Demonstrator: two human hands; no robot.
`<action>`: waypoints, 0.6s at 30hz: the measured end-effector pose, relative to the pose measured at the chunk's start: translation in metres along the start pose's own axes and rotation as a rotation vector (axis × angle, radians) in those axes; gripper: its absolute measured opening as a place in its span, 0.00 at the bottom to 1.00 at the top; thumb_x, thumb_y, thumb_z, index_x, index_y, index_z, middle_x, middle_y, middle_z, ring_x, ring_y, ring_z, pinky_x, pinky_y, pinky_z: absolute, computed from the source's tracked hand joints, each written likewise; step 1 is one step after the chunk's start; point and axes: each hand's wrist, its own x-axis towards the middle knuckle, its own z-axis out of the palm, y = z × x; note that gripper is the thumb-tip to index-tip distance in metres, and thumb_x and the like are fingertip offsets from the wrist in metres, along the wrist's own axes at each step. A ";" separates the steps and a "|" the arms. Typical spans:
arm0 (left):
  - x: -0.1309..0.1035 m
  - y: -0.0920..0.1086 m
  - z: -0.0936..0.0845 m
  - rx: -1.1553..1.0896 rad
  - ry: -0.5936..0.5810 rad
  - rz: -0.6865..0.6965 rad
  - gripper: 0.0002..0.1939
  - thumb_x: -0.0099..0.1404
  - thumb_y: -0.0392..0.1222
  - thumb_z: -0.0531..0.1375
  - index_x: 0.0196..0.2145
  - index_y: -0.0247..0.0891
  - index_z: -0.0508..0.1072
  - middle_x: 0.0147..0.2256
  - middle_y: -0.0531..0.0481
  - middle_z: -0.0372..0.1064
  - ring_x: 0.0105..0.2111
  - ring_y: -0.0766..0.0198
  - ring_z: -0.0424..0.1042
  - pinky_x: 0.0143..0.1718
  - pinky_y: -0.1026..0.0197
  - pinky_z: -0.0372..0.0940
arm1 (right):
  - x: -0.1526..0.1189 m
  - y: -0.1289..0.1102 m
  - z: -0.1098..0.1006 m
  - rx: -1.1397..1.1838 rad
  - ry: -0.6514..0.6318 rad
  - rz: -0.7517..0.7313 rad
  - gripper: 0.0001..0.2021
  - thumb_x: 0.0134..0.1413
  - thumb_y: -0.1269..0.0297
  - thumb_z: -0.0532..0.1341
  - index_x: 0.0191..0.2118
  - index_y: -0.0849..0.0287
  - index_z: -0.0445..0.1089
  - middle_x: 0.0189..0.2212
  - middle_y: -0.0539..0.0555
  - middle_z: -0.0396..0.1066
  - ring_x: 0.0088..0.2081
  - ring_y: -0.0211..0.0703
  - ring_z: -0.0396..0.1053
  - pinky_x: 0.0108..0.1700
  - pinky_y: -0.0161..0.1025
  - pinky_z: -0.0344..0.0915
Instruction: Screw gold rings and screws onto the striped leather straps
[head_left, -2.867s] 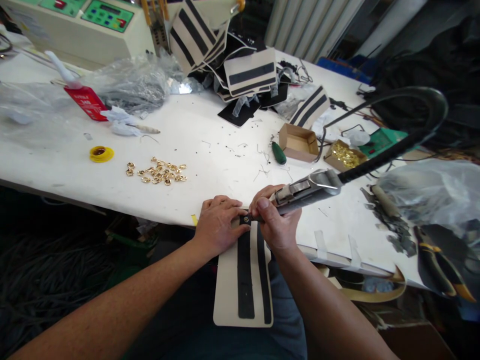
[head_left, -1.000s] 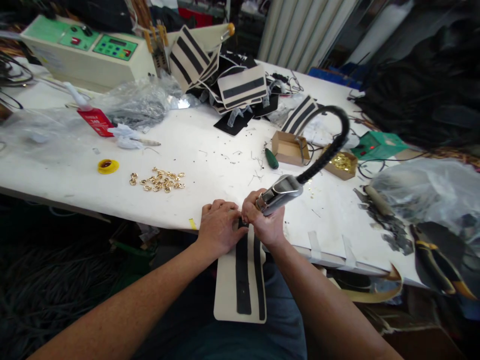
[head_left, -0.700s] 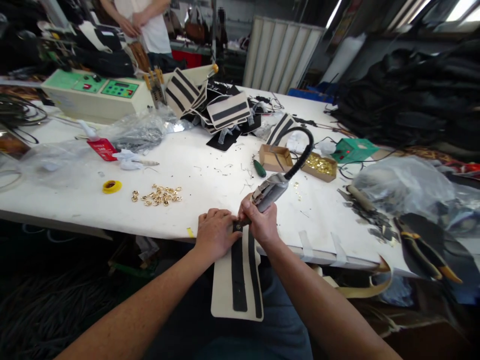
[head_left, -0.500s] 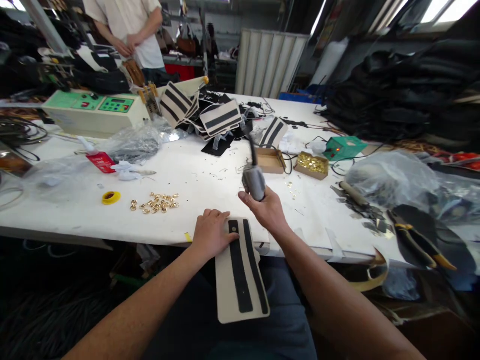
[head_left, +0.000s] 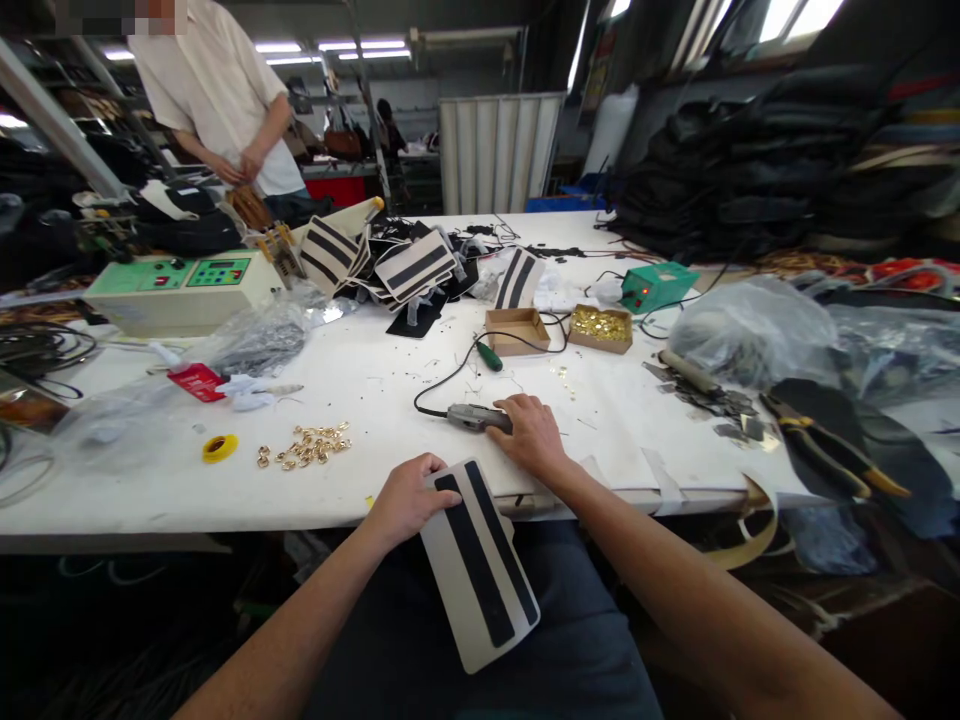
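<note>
My left hand [head_left: 407, 502] pinches the upper left edge of a cream flat panel [head_left: 448, 575] with two black stripes, its thumb over one stripe. The panel tilts down from the table edge over my lap. My right hand [head_left: 531, 437] has its fingers over the near end of a grey corded hand tool [head_left: 474, 415], which lies on the table with its black cable running left and back. Which kind of tool it is, I cannot tell. Left of my left hand lie several small gold metal fittings [head_left: 313, 446].
Behind the hands stand a cardboard tray [head_left: 517, 348], a box of gold pieces [head_left: 601, 340], a green-handled tool [head_left: 489, 356] and a green power box [head_left: 658, 287]. Yellow tape [head_left: 220, 448] lies left, pliers [head_left: 832, 450] right. Striped panels [head_left: 416, 265] pile up farther back, near a standing person [head_left: 225, 90].
My right hand has lowered the grey tool from upright in the air to flat on the table. The panel in my left hand has tilted and swung slightly. The view has shifted.
</note>
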 end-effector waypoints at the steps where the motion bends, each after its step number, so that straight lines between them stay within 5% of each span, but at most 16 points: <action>1: -0.001 0.000 0.000 -0.016 -0.005 -0.008 0.11 0.56 0.43 0.68 0.36 0.40 0.74 0.33 0.55 0.76 0.35 0.59 0.74 0.37 0.60 0.63 | -0.002 -0.001 -0.002 0.021 0.037 -0.007 0.20 0.62 0.58 0.66 0.57 0.58 0.75 0.54 0.62 0.73 0.57 0.58 0.66 0.58 0.51 0.61; 6: -0.014 0.002 -0.005 -0.058 -0.001 -0.015 0.10 0.57 0.44 0.68 0.35 0.40 0.74 0.31 0.56 0.75 0.34 0.59 0.73 0.37 0.60 0.63 | -0.031 -0.017 -0.015 0.457 0.197 -0.069 0.10 0.64 0.62 0.65 0.47 0.59 0.77 0.44 0.59 0.77 0.49 0.51 0.72 0.55 0.48 0.67; 11: -0.050 0.008 -0.008 -0.009 0.144 0.136 0.06 0.61 0.42 0.68 0.34 0.42 0.75 0.32 0.56 0.75 0.35 0.61 0.74 0.39 0.60 0.65 | -0.084 -0.043 -0.027 0.906 -0.250 -0.120 0.19 0.55 0.53 0.73 0.48 0.57 0.78 0.42 0.53 0.77 0.39 0.44 0.74 0.41 0.39 0.71; 13: -0.068 0.009 -0.010 -0.001 0.217 0.252 0.05 0.62 0.39 0.67 0.33 0.42 0.74 0.32 0.55 0.75 0.33 0.62 0.75 0.38 0.61 0.67 | -0.102 -0.052 -0.027 0.945 -0.318 -0.179 0.12 0.58 0.56 0.72 0.42 0.57 0.79 0.37 0.51 0.78 0.37 0.43 0.74 0.40 0.37 0.70; 18: -0.110 0.007 -0.018 0.025 0.304 0.592 0.08 0.65 0.30 0.64 0.36 0.42 0.73 0.35 0.52 0.77 0.36 0.64 0.77 0.39 0.63 0.71 | -0.131 -0.069 -0.025 0.898 -0.039 -0.414 0.08 0.66 0.69 0.63 0.45 0.54 0.80 0.37 0.55 0.81 0.37 0.43 0.77 0.40 0.38 0.72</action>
